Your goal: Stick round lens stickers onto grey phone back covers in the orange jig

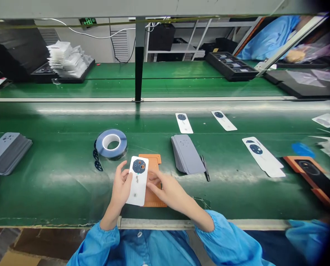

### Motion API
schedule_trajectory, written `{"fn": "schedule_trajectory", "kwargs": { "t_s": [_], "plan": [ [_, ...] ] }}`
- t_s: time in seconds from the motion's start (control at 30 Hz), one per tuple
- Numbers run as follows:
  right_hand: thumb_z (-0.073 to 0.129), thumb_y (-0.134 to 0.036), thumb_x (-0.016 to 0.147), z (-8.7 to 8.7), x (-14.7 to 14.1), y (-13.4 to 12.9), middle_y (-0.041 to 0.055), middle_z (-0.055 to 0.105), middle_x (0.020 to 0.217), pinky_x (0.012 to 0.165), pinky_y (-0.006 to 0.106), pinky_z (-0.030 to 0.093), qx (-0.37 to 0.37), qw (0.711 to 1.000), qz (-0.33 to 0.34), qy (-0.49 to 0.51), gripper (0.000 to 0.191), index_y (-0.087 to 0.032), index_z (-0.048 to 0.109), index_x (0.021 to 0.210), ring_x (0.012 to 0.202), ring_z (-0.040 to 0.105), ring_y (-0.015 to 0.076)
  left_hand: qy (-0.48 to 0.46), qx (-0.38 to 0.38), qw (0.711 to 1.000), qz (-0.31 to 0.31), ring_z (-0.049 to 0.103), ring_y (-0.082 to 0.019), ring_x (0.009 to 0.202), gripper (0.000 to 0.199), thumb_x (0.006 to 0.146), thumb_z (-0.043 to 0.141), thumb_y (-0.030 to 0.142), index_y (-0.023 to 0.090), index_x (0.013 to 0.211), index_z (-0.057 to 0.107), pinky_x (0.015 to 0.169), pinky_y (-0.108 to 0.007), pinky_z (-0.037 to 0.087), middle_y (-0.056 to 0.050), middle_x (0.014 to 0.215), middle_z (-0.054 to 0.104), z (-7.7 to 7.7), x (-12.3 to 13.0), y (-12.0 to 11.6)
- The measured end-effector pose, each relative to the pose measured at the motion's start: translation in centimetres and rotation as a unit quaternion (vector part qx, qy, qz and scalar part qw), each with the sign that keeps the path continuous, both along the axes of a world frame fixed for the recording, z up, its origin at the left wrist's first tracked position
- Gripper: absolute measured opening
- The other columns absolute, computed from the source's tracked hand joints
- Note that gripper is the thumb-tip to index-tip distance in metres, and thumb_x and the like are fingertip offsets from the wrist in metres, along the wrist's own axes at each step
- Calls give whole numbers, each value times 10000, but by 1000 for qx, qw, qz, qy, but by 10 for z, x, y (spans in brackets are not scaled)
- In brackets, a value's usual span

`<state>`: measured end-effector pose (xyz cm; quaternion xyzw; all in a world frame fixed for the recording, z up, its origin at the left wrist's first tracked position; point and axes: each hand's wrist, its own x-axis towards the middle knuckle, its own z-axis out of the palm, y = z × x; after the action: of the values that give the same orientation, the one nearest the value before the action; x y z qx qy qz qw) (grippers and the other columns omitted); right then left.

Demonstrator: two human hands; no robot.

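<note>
Green bench top (pixel 56 195) stretches left to right before me, with a roll of tape (pixel 121 143) on the left and a stack of grey sheets (pixel 189 155) on the right, black tweezers (pixel 206 168) just beside it. My left hand (pixel 122 186) grips a white card (pixel 136 190) at its left edge, fingers loosely curled, over an orange holder (pixel 156 195) near me. My right hand (pixel 167 187) is at the card's right edge, thumb and fingers parted; I cannot tell whether they touch it.

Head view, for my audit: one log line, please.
left hand: holds white card; right hand: beside card, contact unclear; behind: orange plate; nearby: tape roll
</note>
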<state>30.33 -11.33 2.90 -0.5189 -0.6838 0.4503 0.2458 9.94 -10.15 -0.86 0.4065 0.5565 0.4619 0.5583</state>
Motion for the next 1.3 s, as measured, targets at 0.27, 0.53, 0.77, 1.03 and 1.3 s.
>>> {"fn": "schedule_trajectory", "kwargs": {
  "t_s": [0.27,0.53,0.77,1.03,1.3],
  "plan": [
    [667,-176,830,-20,-14,65,52,751,902,760,317,587,-67,988,-20,138,554,-164,553,1372,791,730,181,-2,60,995,75,699,-264,1097,680,869,685,384,201,1441,366,890,-392,568,-160,1223,699,16,-14,3],
    [554,-69,811,-20,6,237,99,786,919,855,286,535,58,974,-194,-99,400,-87,711,1178,891,729,212,356,220,873,250,379,-324,1467,605,849,711,335,224,1402,492,1222,-528,298,-155,1548,436,23,-60,-14],
    [566,-120,856,-32,14,258,179,760,1058,946,343,497,60,956,-224,-182,387,-58,694,1216,1067,699,285,151,-11,977,148,671,-320,1178,609,831,691,456,142,1339,567,1001,-479,534,-214,1310,660,-17,-100,-6],
    [578,-227,935,-17,-12,194,122,728,1182,971,332,498,116,973,-123,-160,278,-168,736,1155,1053,693,237,41,-16,994,97,761,-307,965,610,778,724,575,120,1178,652,743,-360,587,-204,1190,740,-1,-85,-3],
    [550,-232,976,-11,-90,93,85,752,1154,905,339,534,124,983,134,25,264,-196,736,1160,1007,705,220,24,-26,998,49,770,-284,926,582,775,739,533,126,1176,622,693,-302,540,-201,1157,756,5,-76,-3]
  ]
}}
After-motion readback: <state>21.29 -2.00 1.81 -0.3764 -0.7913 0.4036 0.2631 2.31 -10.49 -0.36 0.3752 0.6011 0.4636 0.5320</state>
